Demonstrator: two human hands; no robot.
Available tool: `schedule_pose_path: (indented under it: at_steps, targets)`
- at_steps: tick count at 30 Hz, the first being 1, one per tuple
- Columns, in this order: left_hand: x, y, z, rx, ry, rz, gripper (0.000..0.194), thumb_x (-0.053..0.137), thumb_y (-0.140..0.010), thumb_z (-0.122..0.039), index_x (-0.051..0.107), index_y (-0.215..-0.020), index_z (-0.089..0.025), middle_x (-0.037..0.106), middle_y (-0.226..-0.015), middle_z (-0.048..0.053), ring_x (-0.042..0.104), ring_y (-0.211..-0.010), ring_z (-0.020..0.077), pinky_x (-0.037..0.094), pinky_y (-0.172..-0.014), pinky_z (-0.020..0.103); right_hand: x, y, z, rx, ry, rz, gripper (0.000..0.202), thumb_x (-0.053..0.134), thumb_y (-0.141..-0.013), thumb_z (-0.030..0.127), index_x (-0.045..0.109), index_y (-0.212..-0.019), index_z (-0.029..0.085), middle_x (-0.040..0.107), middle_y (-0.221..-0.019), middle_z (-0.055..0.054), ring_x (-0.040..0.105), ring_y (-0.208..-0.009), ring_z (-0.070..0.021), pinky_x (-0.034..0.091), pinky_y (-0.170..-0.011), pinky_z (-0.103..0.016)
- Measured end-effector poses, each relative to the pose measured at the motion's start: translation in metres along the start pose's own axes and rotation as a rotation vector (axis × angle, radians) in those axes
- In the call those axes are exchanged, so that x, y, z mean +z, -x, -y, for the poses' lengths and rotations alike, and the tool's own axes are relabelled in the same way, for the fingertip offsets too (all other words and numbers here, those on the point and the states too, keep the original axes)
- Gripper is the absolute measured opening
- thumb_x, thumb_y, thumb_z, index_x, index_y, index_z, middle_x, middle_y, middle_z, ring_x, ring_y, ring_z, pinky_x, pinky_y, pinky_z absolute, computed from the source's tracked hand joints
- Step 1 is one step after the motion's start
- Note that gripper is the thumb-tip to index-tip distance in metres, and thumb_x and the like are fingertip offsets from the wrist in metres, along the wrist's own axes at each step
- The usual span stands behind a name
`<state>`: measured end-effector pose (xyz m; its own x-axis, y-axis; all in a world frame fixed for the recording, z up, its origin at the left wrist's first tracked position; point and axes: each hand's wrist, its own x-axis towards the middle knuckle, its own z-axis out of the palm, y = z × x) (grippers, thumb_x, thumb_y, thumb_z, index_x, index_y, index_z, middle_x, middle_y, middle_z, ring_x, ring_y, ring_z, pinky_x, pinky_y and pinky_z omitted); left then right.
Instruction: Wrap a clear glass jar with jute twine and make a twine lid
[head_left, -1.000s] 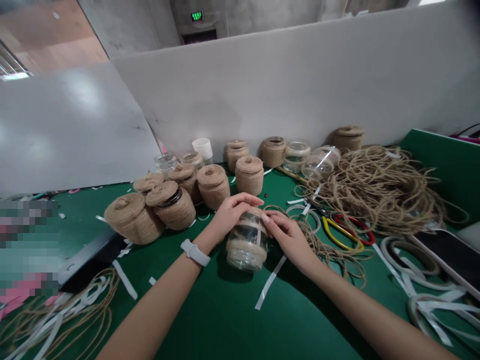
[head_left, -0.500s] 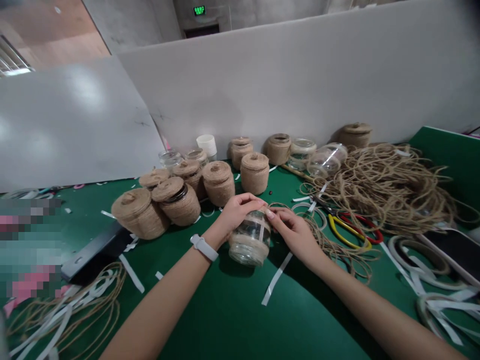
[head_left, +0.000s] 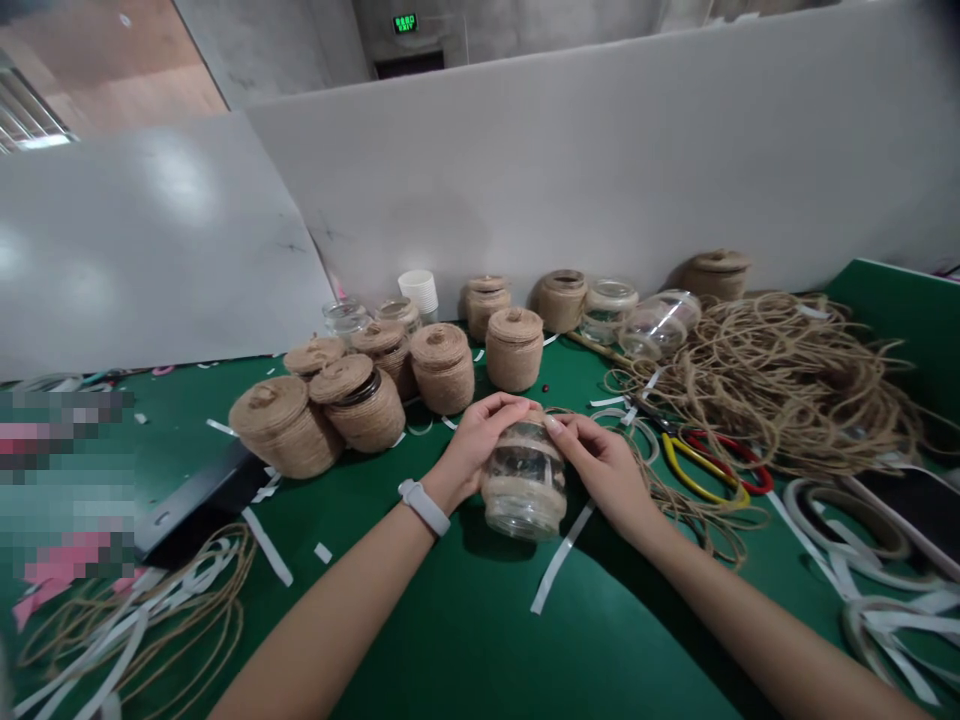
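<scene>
A glass jar [head_left: 525,470] with bands of tape or twine around it lies tilted in front of me, its clear threaded mouth facing me. My left hand [head_left: 480,440] is wrapped around its left side and far end. With thumb and fingers pinched together, my right hand [head_left: 604,465] presses at the jar's far right edge. Jute twine [head_left: 667,495] runs from behind the jar past those fingers into a loose tangle. The exact grip on the twine is partly hidden. A white tape strip [head_left: 559,565] lies on the table beside the jar.
Several twine-wrapped lidded jars [head_left: 442,368] stand at the left and back. Bare glass jars [head_left: 660,322] and a big twine heap [head_left: 780,385] are back right. Red-and-yellow-handled scissors [head_left: 705,470], tape rolls [head_left: 847,520], a phone [head_left: 911,510] and a black box [head_left: 199,500] lie around.
The jar has shifted slightly right and turned in my hands; the pale strip on its side no longer shows. Both hands moved along with it. The view has shifted a little too.
</scene>
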<state>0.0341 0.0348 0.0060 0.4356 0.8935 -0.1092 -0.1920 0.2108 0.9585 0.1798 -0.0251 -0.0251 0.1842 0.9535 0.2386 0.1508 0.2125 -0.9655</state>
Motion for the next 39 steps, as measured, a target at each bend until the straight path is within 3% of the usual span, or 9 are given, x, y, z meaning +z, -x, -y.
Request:
schedule_pose_path:
  at_steps: [2, 6, 9, 13, 21, 25, 28, 31, 39]
  targets:
    - [0.002, 0.001, -0.005, 0.043, -0.105, 0.025, 0.017, 0.067, -0.076, -0.032, 0.068, -0.081, -0.016, 0.067, -0.085, 0.004, 0.061, -0.078, 0.0164, 0.048, -0.072, 0.028, -0.001, 0.000, 0.000, 0.008, -0.017, 0.001, 0.049, 0.060, -0.080, 0.062, 0.048, -0.055, 0.022, 0.070, -0.090, -0.007, 0.060, -0.085, -0.0214, 0.047, -0.076, -0.033]
    - [0.008, 0.001, -0.018, 0.212, -0.558, 0.093, 0.018, 0.051, -0.081, -0.015, 0.068, -0.084, -0.016, 0.068, -0.089, 0.005, 0.061, -0.087, 0.0188, 0.046, -0.081, 0.030, 0.000, 0.000, 0.000, 0.011, -0.035, 0.024, 0.049, 0.059, -0.080, 0.063, 0.045, -0.056, 0.022, 0.065, -0.083, -0.006, 0.056, -0.078, -0.0188, 0.045, -0.068, -0.030]
    - [0.014, 0.001, -0.018, 0.273, -0.657, 0.068, 0.021, 0.047, -0.087, -0.020, 0.067, -0.094, -0.017, 0.070, -0.101, 0.006, 0.062, -0.098, 0.0207, 0.045, -0.089, 0.031, 0.000, 0.001, 0.000, 0.019, -0.026, 0.047, 0.050, 0.056, -0.082, 0.064, 0.043, -0.059, 0.022, 0.055, -0.071, -0.001, 0.048, -0.068, -0.0154, 0.040, -0.060, -0.027]
    - [0.016, 0.001, -0.012, 0.233, -0.658, 0.110, 0.026, 0.054, -0.088, -0.039, 0.067, -0.089, -0.016, 0.070, -0.093, 0.007, 0.062, -0.090, 0.0220, 0.045, -0.083, 0.031, 0.000, -0.001, 0.001, 0.018, 0.006, 0.057, 0.053, 0.052, -0.081, 0.069, 0.042, -0.060, 0.022, 0.042, -0.063, 0.003, 0.039, -0.060, -0.0131, 0.034, -0.055, -0.026]
    - [0.011, 0.000, -0.014, 0.189, -0.561, 0.082, 0.019, 0.054, -0.084, -0.030, 0.064, -0.079, -0.015, 0.067, -0.082, 0.005, 0.059, -0.081, 0.0185, 0.043, -0.074, 0.028, -0.004, -0.003, 0.007, 0.079, -0.042, 0.131, 0.055, 0.053, -0.079, 0.072, 0.044, -0.060, 0.021, 0.036, -0.060, 0.005, 0.034, -0.057, -0.0112, 0.032, -0.053, -0.025]
    - [0.007, 0.000, -0.014, 0.187, -0.541, 0.090, 0.019, 0.055, -0.082, -0.031, 0.064, -0.077, -0.016, 0.066, -0.081, 0.004, 0.057, -0.080, 0.0181, 0.042, -0.075, 0.029, -0.004, -0.003, 0.006, 0.044, -0.021, 0.123, 0.052, 0.054, -0.081, 0.068, 0.046, -0.059, 0.021, 0.047, -0.064, 0.002, 0.044, -0.062, -0.0132, 0.038, -0.058, -0.026]
    - [0.003, 0.000, -0.013, 0.165, -0.455, 0.107, 0.020, 0.057, -0.081, -0.034, 0.065, -0.078, -0.016, 0.067, -0.083, 0.004, 0.058, -0.080, 0.0182, 0.043, -0.075, 0.030, -0.005, -0.004, 0.002, -0.007, 0.014, 0.122, 0.050, 0.055, -0.082, 0.064, 0.047, -0.056, 0.021, 0.060, -0.076, -0.003, 0.057, -0.078, -0.0190, 0.045, -0.073, -0.030]
    - [-0.001, 0.000, -0.010, 0.127, -0.336, 0.123, 0.022, 0.061, -0.079, -0.038, 0.064, -0.078, -0.016, 0.069, -0.088, 0.005, 0.060, -0.081, 0.0179, 0.045, -0.075, 0.029, -0.004, -0.004, -0.001, -0.053, 0.057, 0.123, 0.049, 0.055, -0.084, 0.061, 0.050, -0.056, 0.022, 0.066, -0.084, -0.006, 0.062, -0.092, -0.0228, 0.046, -0.084, -0.033]
    - [-0.007, 0.001, -0.006, 0.087, -0.259, 0.143, 0.022, 0.074, -0.072, -0.033, 0.064, -0.083, -0.016, 0.069, -0.091, 0.004, 0.062, -0.082, 0.0167, 0.047, -0.073, 0.028, -0.001, -0.003, 0.001, -0.064, 0.076, 0.052, 0.049, 0.055, -0.085, 0.060, 0.052, -0.055, 0.021, 0.071, -0.086, -0.007, 0.062, -0.079, -0.0208, 0.047, -0.076, -0.033]
